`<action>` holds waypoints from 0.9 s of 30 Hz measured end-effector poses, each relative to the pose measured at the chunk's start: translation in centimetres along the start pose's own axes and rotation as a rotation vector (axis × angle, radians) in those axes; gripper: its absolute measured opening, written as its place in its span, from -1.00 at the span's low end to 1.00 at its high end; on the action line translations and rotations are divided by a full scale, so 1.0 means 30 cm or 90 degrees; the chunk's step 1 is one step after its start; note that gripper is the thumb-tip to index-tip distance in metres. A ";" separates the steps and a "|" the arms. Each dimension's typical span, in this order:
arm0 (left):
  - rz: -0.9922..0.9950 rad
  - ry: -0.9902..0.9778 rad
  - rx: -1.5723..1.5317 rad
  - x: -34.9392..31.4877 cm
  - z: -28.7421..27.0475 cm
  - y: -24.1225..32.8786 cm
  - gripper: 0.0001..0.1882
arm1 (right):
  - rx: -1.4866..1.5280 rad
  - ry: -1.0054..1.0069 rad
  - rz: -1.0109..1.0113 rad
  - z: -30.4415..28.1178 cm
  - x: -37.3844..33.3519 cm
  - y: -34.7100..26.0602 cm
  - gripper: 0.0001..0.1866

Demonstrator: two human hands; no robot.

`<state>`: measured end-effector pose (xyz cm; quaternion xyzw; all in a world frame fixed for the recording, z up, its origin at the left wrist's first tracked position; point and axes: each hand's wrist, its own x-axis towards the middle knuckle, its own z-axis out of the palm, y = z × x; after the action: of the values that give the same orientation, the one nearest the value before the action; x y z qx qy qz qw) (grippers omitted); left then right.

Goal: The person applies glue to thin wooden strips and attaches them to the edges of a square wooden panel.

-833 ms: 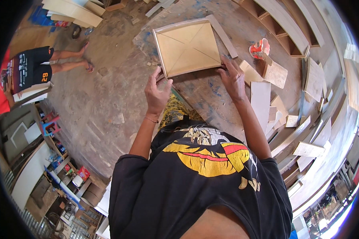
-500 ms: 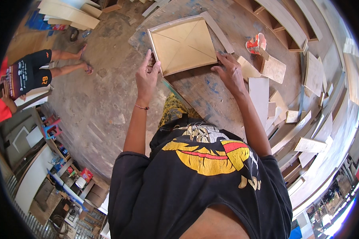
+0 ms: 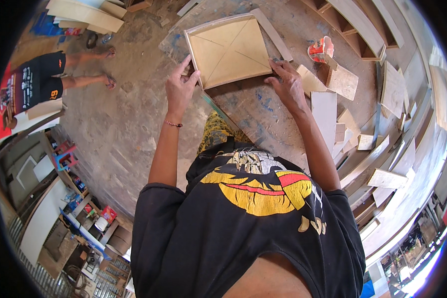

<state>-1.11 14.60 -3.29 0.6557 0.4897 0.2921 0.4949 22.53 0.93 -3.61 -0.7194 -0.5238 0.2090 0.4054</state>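
I see a paint-flecked bench; on or just above it, a shallow wooden tray, batten beside. Left hand has slid up its left side; right hand pinches near-right corner. Tray held between both, grip seemingly resettled.

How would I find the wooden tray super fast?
Find the blue-stained worktable, top middle. Between the left hand and right hand is a shallow wooden tray. Unlike the plain boards nearby, it has dark lines crossing like an X.

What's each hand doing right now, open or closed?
Left hand: open, at the left side of the wooden tray.
Right hand: open, by the tray's near right corner.
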 end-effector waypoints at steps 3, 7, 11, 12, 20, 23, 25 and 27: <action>-0.009 -0.007 0.024 0.002 -0.005 0.002 -0.53 | -0.012 -0.007 -0.006 -0.001 0.000 0.002 -0.48; -0.003 -0.026 0.041 0.009 -0.012 0.000 -0.54 | -0.004 -0.009 -0.005 0.001 0.000 0.015 -0.48; -0.027 -0.043 -0.053 0.004 -0.020 0.031 -0.61 | -0.017 -0.008 -0.013 -0.002 0.000 0.000 -0.49; -0.052 -0.051 -0.099 0.006 -0.021 0.046 -0.63 | -0.028 -0.008 -0.019 -0.004 0.000 -0.003 -0.49; -0.111 -0.035 -0.200 0.209 -0.055 0.044 -0.64 | -0.020 -0.008 -0.014 -0.016 0.000 -0.017 -0.49; -0.121 -0.074 -0.176 0.270 -0.053 0.051 -0.63 | -0.015 -0.004 -0.017 -0.008 -0.003 -0.008 -0.49; -0.124 -0.097 -0.136 0.294 -0.057 0.054 -0.64 | -0.018 0.001 -0.019 -0.007 -0.004 -0.002 -0.49; -0.127 -0.109 -0.104 0.307 -0.057 0.055 -0.66 | -0.023 0.002 -0.015 -0.003 -0.004 -0.003 -0.50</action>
<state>1.20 23.74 -2.11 0.5840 0.4831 0.2236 0.6128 22.50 0.79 -3.49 -0.7208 -0.5351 0.1934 0.3958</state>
